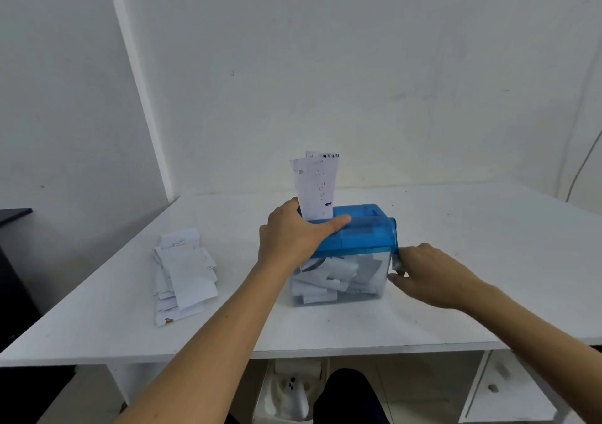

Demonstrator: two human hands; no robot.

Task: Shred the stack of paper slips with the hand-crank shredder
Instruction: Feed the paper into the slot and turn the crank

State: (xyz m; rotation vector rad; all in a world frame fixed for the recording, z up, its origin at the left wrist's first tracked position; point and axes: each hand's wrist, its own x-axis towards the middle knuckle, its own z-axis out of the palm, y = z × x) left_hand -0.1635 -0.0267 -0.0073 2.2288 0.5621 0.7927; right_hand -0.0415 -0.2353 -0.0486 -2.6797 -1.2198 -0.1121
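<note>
- Your left hand (293, 234) sits on the left end of the blue shredder (361, 231). The thumb lies straight along the near edge of the lid and the fingers fold over the far side, so you are clasping the lid.
- Two printed slips (316, 189) stand upright in the feed slot, right against that hand. They rise between your thumb in front and your fingers behind, and I cannot tell whether the fingers touch them.
- Your right hand (430, 274) is at the shredder's right side, its fingers curled in a pinch round the pale knob of the crank (394, 234). The fingertips are blurred, so how tightly they close is unclear.
- The crank arm points downward from its hub, which puts the knob low, beside the clear bin (378, 290).
- That bin, under the blue lid, holds a heap of cut paper pieces.
- The stack of slips (182, 270) lies loosely fanned on the white table (456, 221), left of the shredder. It is well apart from your left hand, and neither hand touches it.
</note>
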